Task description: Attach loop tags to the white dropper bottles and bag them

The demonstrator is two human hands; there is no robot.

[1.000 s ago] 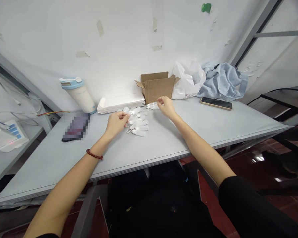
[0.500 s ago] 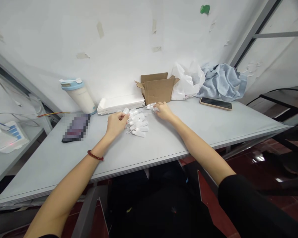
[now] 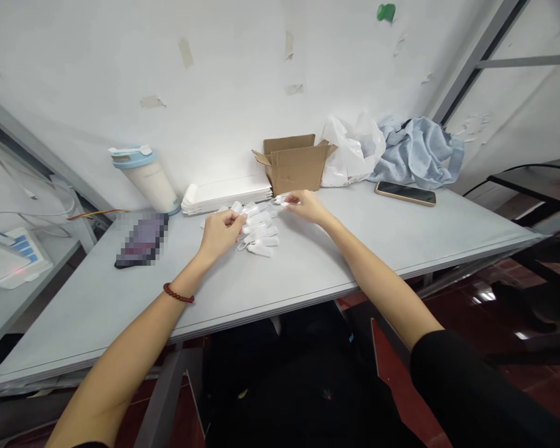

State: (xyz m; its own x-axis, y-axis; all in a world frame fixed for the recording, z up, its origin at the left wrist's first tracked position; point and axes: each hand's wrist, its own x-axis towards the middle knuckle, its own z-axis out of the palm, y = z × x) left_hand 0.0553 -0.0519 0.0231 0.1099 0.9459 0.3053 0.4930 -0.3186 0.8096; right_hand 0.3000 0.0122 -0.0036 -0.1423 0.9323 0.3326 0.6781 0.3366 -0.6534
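A loose pile of small translucent white plastic pieces [image 3: 260, 231], a few with thin loops, lies on the grey table [image 3: 308, 267]. At the pile's left edge is my left hand [image 3: 220, 233], its thumb and fingers pinched together; whatever is between them is hidden. My right hand [image 3: 305, 206] reaches to the pile's far right, just in front of the cardboard box. Its fingertips pinch a small translucent white piece [image 3: 281, 198], partly covered by the fingers.
Behind the pile stand a stack of white trays [image 3: 226, 194] and an open cardboard box [image 3: 294, 165]. A white plastic bag [image 3: 352, 152], blue cloth [image 3: 417, 152] and phone [image 3: 406, 192] lie right. At left are a tumbler [image 3: 144, 180] and a blurred-out dark item [image 3: 142, 241].
My right hand has shifted slightly, its fingers now drawn together at the small white piece. My left hand's fingers have curled a little lower over the pile's edge.
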